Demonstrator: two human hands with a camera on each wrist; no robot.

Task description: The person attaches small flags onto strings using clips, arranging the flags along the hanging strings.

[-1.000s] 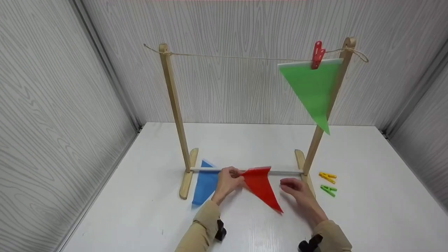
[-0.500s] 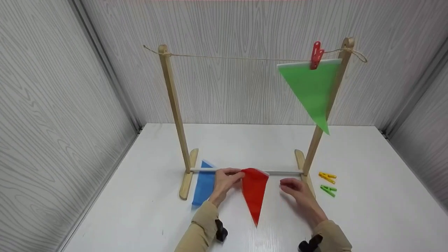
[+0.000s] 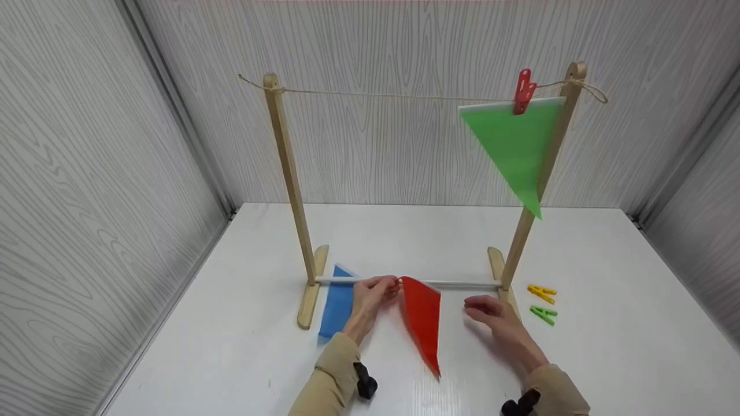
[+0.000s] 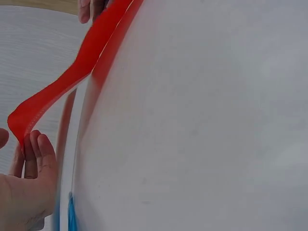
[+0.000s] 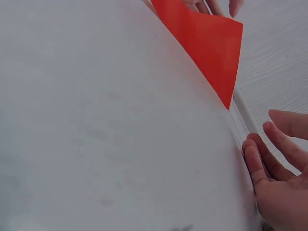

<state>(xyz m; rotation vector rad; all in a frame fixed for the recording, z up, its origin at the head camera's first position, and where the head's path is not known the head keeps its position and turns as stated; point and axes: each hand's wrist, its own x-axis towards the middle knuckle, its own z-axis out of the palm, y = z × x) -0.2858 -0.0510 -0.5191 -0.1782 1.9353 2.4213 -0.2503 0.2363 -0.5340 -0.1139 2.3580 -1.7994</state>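
Note:
A red pennant (image 3: pixel 423 318) hangs by one top corner from my left hand (image 3: pixel 370 300), its tip slanting down toward the table's front. In the left wrist view the fingers (image 4: pixel 45 149) hold that corner and the red cloth (image 4: pixel 86 57) bends away from them. My right hand (image 3: pixel 500 320) hovers to the right of the pennant, holding nothing. The right wrist view shows its fingers (image 5: pixel 255 159) loosely bent, apart from the red cloth (image 5: pixel 211 48). A blue pennant (image 3: pixel 337 309) lies on the table, partly hidden by my left hand.
A wooden stand has a left post (image 3: pixel 287 173), a right post (image 3: pixel 520 242) and a low white rod (image 3: pixel 462 283). A string (image 3: pixel 370 94) spans the posts. A red clothespin (image 3: pixel 524 92) holds a green pennant (image 3: pixel 514 144) there. Yellow (image 3: pixel 541 293) and green clothespins (image 3: pixel 543 315) lie at right.
The red pennant's tip has swung from the right to hang lower and more downward. My left hand has moved slightly left. The right hand has barely moved.

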